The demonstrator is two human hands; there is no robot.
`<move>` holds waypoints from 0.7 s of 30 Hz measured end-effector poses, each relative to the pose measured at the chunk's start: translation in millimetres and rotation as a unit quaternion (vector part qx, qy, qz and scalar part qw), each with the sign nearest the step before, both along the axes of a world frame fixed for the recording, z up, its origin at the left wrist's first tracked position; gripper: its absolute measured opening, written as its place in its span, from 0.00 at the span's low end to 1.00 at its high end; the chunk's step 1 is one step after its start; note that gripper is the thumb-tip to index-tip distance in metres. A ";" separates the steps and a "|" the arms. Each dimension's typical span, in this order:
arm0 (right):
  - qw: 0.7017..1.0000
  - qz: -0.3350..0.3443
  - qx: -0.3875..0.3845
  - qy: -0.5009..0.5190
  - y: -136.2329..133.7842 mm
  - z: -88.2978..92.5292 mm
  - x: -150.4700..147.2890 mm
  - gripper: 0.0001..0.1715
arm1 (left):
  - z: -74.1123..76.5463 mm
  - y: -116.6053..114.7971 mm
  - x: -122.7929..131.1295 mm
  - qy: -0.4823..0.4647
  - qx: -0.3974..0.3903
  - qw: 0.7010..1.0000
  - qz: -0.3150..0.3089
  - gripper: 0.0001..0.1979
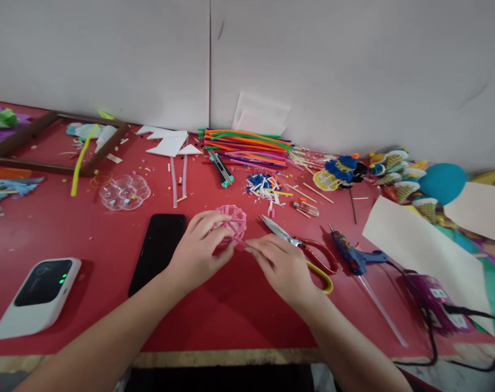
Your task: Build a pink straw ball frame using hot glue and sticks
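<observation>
My left hand (205, 247) is closed around a small round pink openwork piece (239, 219) that looks like a tiny basket. Its fingers hide part of the near side. A thin pink strip (239, 242) runs from the piece toward my right hand (283, 267), which pinches the strip's end between thumb and fingers. Just beyond my right hand lie scissors (286, 233) with red and yellow handles. A black phone (158, 247) rests beside my left wrist.
A glue gun (351, 253) with a cord lies at right. Behind are pipe cleaners (247, 146), a utility knife (221, 167), paper scraps (263, 185) and a clear flower-shaped tray (124, 185). A white device (38, 296) sits at left, near a brown frame (47, 166).
</observation>
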State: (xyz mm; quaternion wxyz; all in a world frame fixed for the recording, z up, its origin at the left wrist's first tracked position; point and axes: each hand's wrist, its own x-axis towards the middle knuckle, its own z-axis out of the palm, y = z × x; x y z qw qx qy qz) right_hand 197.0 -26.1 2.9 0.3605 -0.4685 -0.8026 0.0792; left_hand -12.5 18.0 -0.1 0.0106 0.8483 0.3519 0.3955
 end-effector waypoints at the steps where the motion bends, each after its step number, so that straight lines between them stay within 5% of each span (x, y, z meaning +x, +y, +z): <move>1: 1.000 -0.003 0.011 -0.003 0.2 0.6 1.9 0.12 | 0.2 -0.8 0.5 0.009 -0.008 1.000 -0.002 0.02; 21: 0.998 -0.048 0.014 0.026 6.2 -1.5 7.2 0.04 | -1.1 -3.9 2.2 0.002 -0.066 0.997 -0.049 0.02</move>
